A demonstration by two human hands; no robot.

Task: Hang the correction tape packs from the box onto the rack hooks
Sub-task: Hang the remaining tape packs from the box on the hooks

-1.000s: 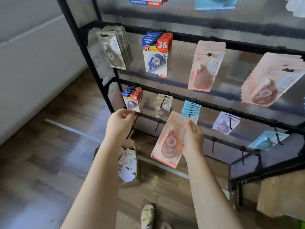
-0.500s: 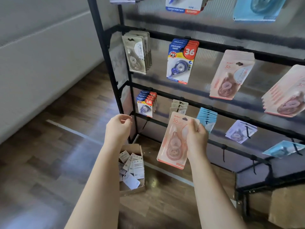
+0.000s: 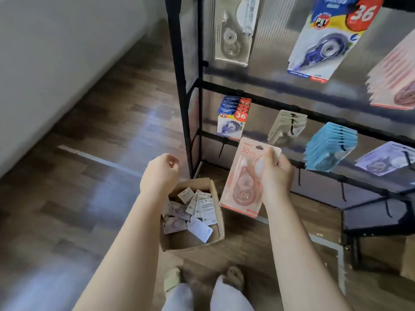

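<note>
My right hand (image 3: 275,176) grips a pink correction tape pack (image 3: 242,182) by its upper right, held upright in front of the black rack (image 3: 265,99). My left hand (image 3: 160,173) hovers above the cardboard box (image 3: 215,196) with fingers loosely curled, holding nothing. The box stands on the floor at the rack's foot and holds several loose packs (image 3: 190,212). On the rack's hooks hang blue-and-red packs (image 3: 233,117), beige packs (image 3: 287,129), light blue packs (image 3: 330,147) and a lilac pack (image 3: 386,158).
Bare black hooks (image 3: 299,173) stick out from the lowest bar. Higher up hang a clear pack (image 3: 233,34), a large blue pack (image 3: 327,39) and pink packs (image 3: 397,86). A pale wall (image 3: 56,52) runs along the left. My feet (image 3: 202,279) stand on the wooden floor behind the box.
My view has tilted down and closer to the box. My left hand has dropped from the rack's side post to above the box. My right hand still holds the pink pack, a little lower.
</note>
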